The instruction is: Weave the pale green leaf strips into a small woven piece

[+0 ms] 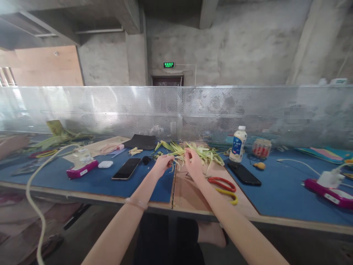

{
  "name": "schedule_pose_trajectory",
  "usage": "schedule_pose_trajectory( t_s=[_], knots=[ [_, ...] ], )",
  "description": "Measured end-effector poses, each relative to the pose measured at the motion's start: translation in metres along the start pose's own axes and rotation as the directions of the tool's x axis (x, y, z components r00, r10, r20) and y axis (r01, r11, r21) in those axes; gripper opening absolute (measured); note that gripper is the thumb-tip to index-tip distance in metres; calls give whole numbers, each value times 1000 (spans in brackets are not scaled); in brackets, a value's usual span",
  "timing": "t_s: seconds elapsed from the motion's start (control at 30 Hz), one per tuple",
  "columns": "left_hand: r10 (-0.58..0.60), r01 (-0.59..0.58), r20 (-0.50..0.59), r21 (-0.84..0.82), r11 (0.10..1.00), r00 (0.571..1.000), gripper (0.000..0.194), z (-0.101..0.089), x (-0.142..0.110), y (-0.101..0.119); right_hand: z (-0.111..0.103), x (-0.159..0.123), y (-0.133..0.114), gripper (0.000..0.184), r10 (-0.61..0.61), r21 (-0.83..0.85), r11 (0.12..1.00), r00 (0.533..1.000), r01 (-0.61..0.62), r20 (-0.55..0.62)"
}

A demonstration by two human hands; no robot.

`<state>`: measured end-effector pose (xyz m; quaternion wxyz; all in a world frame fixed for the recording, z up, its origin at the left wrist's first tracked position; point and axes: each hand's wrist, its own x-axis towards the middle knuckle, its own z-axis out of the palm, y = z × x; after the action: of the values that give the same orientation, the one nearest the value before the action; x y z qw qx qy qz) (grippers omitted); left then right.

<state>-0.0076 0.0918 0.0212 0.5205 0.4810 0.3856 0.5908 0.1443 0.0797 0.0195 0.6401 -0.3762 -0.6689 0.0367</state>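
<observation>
In the head view, my left hand (163, 165) is closed, fingers curled around the end of a thin pale green leaf strip. Close by on the right, my right hand (194, 162) pinches at the same strips, its fingertips pressed together. A loose heap of pale green leaf strips (213, 154), husk-like, spreads behind and beside both hands on a brown board (190, 193). Beside my right forearm lie a red loop handle (223, 183) and a yellow loop handle (231, 197), like those of scissors; the forearm hides the rest.
A black phone (127, 169) and a purple power strip (82, 170) lie to the left. On the right are another phone (244, 173), a white-capped bottle (237, 145), a jar (261, 148) and another power strip (331, 194). A perforated metal screen (132, 106) stands behind. A co-worker's hand (13, 145) shows far left.
</observation>
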Motion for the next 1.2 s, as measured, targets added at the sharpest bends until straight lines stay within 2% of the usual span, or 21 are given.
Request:
schedule_pose_trajectory(
  t_s=[0.13,0.23,0.33,0.47,0.6,0.73,0.9,1.0,1.2],
  knots=[
    [20,-20,-10,-37,999,1000,16,0,0,1,-2,1,3,29,177,-111,978,984,-179,-25],
    [27,-28,-8,-69,997,1000,16,0,1,1,0,1,5,28,302,-250,927,951,-278,62],
    [28,-27,0,-91,995,1000,15,0,2,0,2,0,5,24,414,-452,842,891,-296,188],
    [48,-52,-33,-131,990,998,17,-1,3,0,-2,2,3,25,520,-623,714,838,-319,168],
    [69,-86,-91,-197,977,993,18,-3,5,2,-10,5,0,27,528,-677,667,838,-310,136],
    [56,-78,-106,-219,973,993,17,-4,5,3,-8,2,0,25,498,-673,710,824,-207,272],
    [42,-65,-102,-232,971,994,17,-4,5,3,-2,-5,4,25,461,-675,736,767,-50,447],
    [45,-69,-103,-241,968,994,16,-4,6,2,-2,-7,7,23,446,-678,735,755,-3,480],
    [32,-61,-110,-274,960,993,16,-4,7,2,-3,-6,1,25,448,-672,740,734,16,510]
  ],
)
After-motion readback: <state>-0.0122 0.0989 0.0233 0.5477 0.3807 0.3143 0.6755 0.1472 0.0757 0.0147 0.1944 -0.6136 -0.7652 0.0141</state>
